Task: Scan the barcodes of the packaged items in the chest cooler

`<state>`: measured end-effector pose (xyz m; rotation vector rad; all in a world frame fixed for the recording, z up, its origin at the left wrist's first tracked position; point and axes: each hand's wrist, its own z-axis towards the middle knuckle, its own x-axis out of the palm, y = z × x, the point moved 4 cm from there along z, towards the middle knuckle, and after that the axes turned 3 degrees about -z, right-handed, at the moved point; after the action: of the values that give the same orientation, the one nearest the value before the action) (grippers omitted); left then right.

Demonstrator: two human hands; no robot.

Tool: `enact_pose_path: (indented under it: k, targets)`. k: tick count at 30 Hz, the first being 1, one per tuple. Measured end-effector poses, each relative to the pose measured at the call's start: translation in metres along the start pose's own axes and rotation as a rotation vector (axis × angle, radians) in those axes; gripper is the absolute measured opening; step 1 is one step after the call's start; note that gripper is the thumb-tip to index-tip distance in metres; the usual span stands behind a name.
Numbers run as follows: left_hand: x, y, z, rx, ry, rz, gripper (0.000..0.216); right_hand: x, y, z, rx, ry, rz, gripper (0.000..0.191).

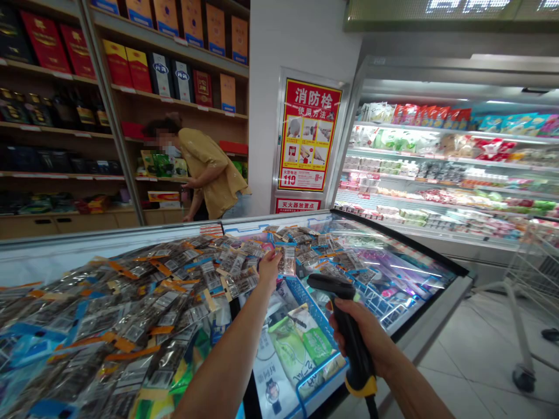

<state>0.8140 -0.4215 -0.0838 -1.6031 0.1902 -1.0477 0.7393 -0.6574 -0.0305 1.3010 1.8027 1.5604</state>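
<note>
My left hand (268,267) reaches over the chest freezer and grips a small clear packet (287,260) with a blue top strip and dark contents. In my right hand (364,331) is a black barcode scanner (349,326) with a yellow end and a cable; its head points left, towards the packet. A heap of similar packets (144,314) covers the glass on the left, and more packets (345,262) lie beyond my hands. Below, green and white food bags (301,337) sit in a blue wire basket (321,375) inside the freezer.
A person in a yellow shirt (213,169) bends by the wooden shelves (174,105) behind the freezer. A lit refrigerated display (454,151) stands at the right, with a shopping cart (533,273) before it. A red sign (311,137) hangs on the wall.
</note>
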Motion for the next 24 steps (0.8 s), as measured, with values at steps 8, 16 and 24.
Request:
enact_pose_path:
  k: [8, 16, 24]
  targets:
    - [-0.013, -0.055, -0.001, 0.309, -0.079, 0.806, 0.030, -0.044, 0.017, 0.014, -0.064, -0.155, 0.014, 0.018]
    - [-0.049, -0.110, 0.002, 0.343, -0.156, 1.609, 0.034, -0.093, 0.020, 0.023, -0.122, -0.219, 0.121, 0.016]
    - [0.034, -0.048, -0.027, 0.479, 0.081, 1.293, 0.032, -0.113, 0.018, 0.017, -0.115, -0.277, 0.167, 0.015]
